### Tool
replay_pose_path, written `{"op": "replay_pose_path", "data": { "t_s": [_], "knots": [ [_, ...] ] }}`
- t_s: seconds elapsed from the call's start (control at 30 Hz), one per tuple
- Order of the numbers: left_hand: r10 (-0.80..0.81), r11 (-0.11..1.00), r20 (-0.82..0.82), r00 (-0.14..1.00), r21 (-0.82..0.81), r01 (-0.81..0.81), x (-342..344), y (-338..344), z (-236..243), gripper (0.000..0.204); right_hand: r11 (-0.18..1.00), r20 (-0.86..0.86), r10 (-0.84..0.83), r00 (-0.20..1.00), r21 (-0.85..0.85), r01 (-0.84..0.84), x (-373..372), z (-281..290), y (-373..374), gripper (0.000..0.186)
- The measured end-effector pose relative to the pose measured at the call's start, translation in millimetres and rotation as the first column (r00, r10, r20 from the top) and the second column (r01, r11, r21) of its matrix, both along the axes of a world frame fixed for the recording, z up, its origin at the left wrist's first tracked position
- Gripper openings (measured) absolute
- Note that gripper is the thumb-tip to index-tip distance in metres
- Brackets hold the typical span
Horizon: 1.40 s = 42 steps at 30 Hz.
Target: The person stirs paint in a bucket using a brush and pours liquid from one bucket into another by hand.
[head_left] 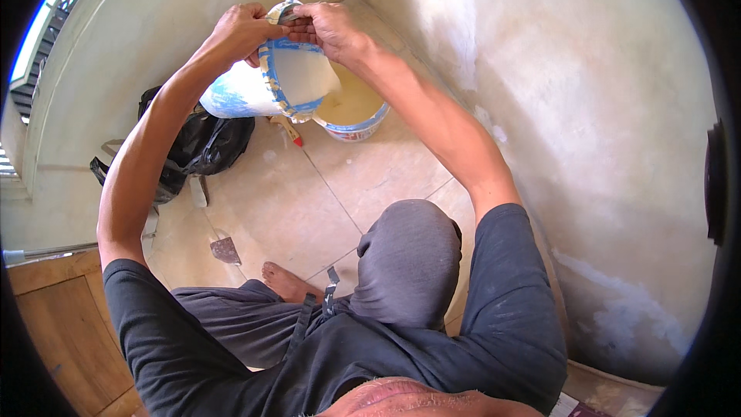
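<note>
A white, blue-smeared bucket (235, 93) is held tilted on its side high in the view, its mouth facing right. White, thick-looking material (305, 73) shows at that mouth, over a second bucket (355, 131) with pale yellowish contents, which stands on the tiles. My left hand (245, 29) has its fingers closed on the top of the tilted bucket. My right hand (324, 31) is closed on the same bucket's top, near its rim or handle, just right of my left hand; the exact grip is partly hidden.
A black plastic bag (216, 143) lies at the left wall, with a metal scraper (199, 191) beside it. A red-tipped brush (292, 133) and a broken tile piece (225, 250) lie on the tiles. Walls meet behind the buckets; a wooden panel (65, 332) is at lower left.
</note>
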<state>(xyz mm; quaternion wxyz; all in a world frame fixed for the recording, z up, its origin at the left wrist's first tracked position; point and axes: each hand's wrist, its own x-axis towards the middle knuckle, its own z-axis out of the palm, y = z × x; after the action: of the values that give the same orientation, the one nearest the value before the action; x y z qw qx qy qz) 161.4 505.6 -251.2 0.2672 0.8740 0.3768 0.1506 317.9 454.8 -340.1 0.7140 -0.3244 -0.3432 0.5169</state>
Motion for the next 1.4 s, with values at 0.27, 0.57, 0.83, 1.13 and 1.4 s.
{"op": "replay_pose_path", "data": {
  "t_s": [0.27,0.57,0.83,1.13,1.4],
  "knots": [
    [0.016,1.0,-0.009,1.0,0.007,-0.016,2,-2,4,0.031,1.0,-0.034,-0.028,0.999,-0.004,0.028,-3,4,-6,0.019],
    [0.018,0.999,-0.048,0.999,0.036,-0.016,0,-6,5,0.033,1.0,-0.029,-0.029,0.999,0.011,0.029,-7,-2,-8,0.02],
    [0.035,0.998,-0.065,0.997,0.046,-0.032,1,-1,3,0.036,1.0,-0.003,-0.023,1.0,0.005,0.023,-7,-5,-4,0.022],
    [0.038,0.995,-0.116,0.993,0.098,-0.027,6,-16,12,0.042,0.99,0.182,-0.139,0.974,0.039,0.134,0,6,-42,0.025],
    [0.027,0.99,-0.159,0.987,0.138,-0.004,13,-14,8,0.041,0.914,0.432,-0.387,0.815,0.065,0.4,21,-8,-84,0.025]
  ]
}}
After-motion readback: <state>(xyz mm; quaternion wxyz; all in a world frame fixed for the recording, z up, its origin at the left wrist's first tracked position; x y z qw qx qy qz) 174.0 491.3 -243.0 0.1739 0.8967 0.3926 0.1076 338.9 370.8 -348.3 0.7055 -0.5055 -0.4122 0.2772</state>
